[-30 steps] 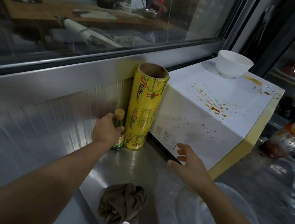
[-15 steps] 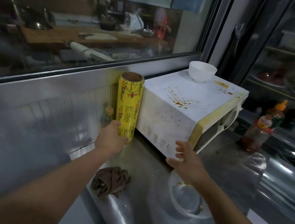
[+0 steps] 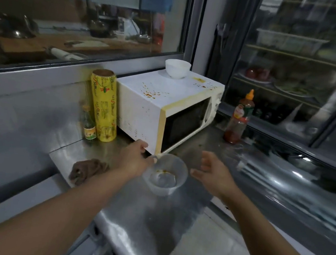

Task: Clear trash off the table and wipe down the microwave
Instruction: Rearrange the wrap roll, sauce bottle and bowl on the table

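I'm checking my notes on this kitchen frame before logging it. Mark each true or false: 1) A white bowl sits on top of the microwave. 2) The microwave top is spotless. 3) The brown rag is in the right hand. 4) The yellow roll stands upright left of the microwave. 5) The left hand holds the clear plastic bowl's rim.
1) True: the white bowl sits on the microwave.
2) False: orange splatters mark its top.
3) False: the brown rag lies on the counter; the right hand holds nothing.
4) True: the yellow roll stands upright there.
5) True: the left hand pinches the clear plastic bowl.
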`<state>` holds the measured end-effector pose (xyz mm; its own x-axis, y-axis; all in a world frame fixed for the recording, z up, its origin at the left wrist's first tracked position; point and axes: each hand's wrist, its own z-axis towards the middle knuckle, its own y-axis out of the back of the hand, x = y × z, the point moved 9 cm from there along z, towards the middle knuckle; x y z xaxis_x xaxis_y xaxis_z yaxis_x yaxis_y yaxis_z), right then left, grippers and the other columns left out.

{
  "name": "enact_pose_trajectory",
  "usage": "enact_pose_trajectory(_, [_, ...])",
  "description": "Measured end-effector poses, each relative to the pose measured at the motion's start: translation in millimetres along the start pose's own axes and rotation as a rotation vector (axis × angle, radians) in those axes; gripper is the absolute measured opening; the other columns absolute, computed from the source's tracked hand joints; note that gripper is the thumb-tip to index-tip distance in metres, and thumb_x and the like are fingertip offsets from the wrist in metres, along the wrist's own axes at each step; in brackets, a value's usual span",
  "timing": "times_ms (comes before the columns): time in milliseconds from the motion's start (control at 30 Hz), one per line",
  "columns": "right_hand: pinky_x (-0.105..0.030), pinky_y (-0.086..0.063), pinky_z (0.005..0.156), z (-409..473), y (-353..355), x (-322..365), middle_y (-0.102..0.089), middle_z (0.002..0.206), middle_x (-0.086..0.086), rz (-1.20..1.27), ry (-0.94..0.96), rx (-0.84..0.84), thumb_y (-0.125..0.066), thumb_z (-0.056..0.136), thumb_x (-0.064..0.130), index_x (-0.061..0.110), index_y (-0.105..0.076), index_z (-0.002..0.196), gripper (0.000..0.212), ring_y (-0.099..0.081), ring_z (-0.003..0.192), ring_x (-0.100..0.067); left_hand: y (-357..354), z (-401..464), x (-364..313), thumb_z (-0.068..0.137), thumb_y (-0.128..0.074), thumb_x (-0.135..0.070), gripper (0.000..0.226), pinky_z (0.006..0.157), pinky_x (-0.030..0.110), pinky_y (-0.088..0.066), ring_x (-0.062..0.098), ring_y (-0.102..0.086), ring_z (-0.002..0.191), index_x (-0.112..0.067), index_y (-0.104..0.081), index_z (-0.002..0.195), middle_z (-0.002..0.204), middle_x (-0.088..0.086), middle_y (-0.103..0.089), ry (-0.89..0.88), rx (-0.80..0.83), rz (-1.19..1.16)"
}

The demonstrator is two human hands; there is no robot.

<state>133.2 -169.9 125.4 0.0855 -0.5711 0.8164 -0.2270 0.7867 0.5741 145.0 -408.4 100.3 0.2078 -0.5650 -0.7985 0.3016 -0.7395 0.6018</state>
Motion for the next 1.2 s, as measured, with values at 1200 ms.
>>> enact_pose_trajectory(1200, [-0.024, -0.047, 0.078, 174, 267, -161, -0.049, 0.126, 0.005, -0.013, -0.035, -0.092, -0.078, 0.071, 0.035, 0.023, -0.035, 0.137, 0.08, -0.051, 0.101, -0.008, -271, 134, -218, 0.075, -0.077, -0.027, 0.063, 0.098, 0.037, -0.046, 0.023, -0.057, 0.111, -0.011, -0.048, 0.128, 0.123, 0.01, -0.058, -0.008, 0.143, -0.068])
